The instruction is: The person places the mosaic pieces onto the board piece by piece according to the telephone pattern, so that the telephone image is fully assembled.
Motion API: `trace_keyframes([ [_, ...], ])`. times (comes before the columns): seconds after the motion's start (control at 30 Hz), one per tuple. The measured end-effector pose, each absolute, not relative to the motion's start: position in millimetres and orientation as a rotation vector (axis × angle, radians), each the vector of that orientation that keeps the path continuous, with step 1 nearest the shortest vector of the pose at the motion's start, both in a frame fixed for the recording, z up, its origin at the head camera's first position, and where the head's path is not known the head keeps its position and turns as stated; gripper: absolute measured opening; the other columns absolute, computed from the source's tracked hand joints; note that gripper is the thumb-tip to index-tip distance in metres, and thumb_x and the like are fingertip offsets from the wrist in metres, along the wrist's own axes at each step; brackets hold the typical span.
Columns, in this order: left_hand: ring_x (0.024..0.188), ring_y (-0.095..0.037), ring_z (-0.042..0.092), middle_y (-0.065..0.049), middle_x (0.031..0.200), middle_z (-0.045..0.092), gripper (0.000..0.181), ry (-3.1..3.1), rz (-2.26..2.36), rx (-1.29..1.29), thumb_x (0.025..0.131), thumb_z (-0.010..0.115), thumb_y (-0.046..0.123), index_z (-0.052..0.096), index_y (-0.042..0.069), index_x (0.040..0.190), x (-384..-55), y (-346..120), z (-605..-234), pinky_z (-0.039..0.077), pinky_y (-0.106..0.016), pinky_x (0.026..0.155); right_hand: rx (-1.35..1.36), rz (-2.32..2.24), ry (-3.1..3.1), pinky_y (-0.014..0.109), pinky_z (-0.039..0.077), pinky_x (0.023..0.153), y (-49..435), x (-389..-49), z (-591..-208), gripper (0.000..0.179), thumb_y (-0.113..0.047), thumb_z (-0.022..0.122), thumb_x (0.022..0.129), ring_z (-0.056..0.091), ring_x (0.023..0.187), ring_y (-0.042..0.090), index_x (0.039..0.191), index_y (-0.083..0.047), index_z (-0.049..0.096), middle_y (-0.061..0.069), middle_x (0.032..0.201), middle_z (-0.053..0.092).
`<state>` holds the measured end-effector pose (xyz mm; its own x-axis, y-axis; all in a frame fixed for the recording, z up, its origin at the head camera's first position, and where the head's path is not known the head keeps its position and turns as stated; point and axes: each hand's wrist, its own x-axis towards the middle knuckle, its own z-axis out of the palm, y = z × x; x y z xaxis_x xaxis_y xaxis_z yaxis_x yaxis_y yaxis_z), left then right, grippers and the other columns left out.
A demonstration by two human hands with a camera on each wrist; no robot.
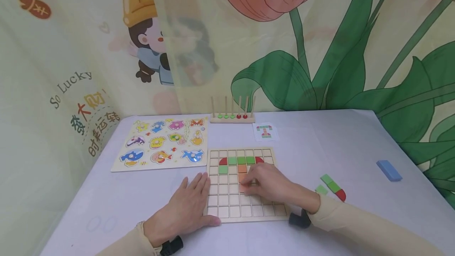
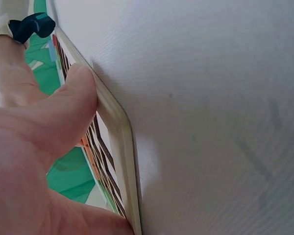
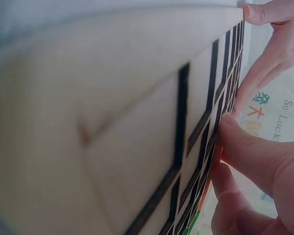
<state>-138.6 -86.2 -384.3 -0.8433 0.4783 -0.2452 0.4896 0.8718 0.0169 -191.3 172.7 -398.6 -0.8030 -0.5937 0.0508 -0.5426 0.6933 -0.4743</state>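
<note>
Grid board could skate on this surface tbh

On the surface [image 1: 320, 141], the grid board [image 1: 235, 211] sits in from the far edge; straight-fingered left hand [image 1: 185, 204] braces its near-left corner. If that slips, the right hand [image 1: 271, 181], pinching an orange tile [image 1: 243, 189] mid-board, might seat it crooked.

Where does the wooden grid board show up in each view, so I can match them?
Head: grid board low, near centre, partly under the right hand.
Left wrist: grid board left of centre, seen steeply, partly behind fingers.
Right wrist: grid board large and close, across left and centre.
Shared landmark: the left hand, at the grid board's edge.
</note>
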Motion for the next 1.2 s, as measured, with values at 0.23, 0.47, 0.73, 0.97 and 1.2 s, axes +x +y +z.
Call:
trace_keyframes([
  [0.23,0.154,-0.034,0.036,-0.020,0.164,0.038,0.110,2.807,-0.072,0.743,0.083,0.062,0.078,0.042,-0.004,0.153,-138.4,-86.4,-384.5,0.034,-0.061,0.120,-0.951,-0.743,2.786,0.019,0.048,0.071,172.6,-191.1,-400.0,0.021,-0.021,0.087,0.082,0.059,0.079,-0.001,0.102,-0.021,0.084,-0.013,0.087,0.075],
  [0.47,0.154,-0.034,0.035,-0.020,0.164,0.038,0.110,2.804,-0.069,0.741,0.083,0.062,0.078,0.041,-0.004,0.153,-138.1,-86.1,-384.7,0.033,-0.060,0.121,-0.984,-0.743,2.790,0.018,0.046,0.069,174.1,-188.2,-401.0,0.023,-0.020,0.088,0.081,0.059,0.080,0.001,0.104,-0.021,0.084,-0.013,0.086,0.074],
  [0.73,0.154,-0.035,0.035,-0.021,0.164,0.037,0.109,2.798,-0.030,0.751,0.084,0.062,0.076,0.041,-0.005,0.153,-137.1,-86.4,-385.1,0.033,-0.061,0.121,-0.919,-0.716,2.845,0.019,0.044,0.067,189.6,-179.5,-397.5,0.025,-0.026,0.085,0.085,0.054,0.076,0.003,0.110,-0.025,0.082,-0.014,0.089,0.071],
  [0.97,0.154,-0.035,0.035,-0.022,0.164,0.037,0.109,2.800,-0.046,0.756,0.084,0.062,0.076,0.041,-0.005,0.153,-137.2,-86.2,-383.9,0.033,-0.061,0.120,-0.645,-0.777,2.898,0.019,0.047,0.064,226.5,-167.7,-387.7,0.031,-0.022,0.083,0.085,0.054,0.078,0.005,0.116,-0.021,0.080,-0.012,0.092,0.068],
  [1.2,0.154,-0.035,0.036,-0.022,0.163,0.038,0.109,2.808,-0.048,0.758,0.084,0.062,0.076,0.041,-0.005,0.153,-137.6,-87.4,-384.0,0.034,-0.061,0.120,-0.350,-0.680,3.045,0.022,0.048,0.066,270.8,-154.3,-380.4,0.034,-0.023,0.085,0.084,0.057,0.083,0.011,0.117,-0.019,0.080,-0.007,0.096,0.070],
])
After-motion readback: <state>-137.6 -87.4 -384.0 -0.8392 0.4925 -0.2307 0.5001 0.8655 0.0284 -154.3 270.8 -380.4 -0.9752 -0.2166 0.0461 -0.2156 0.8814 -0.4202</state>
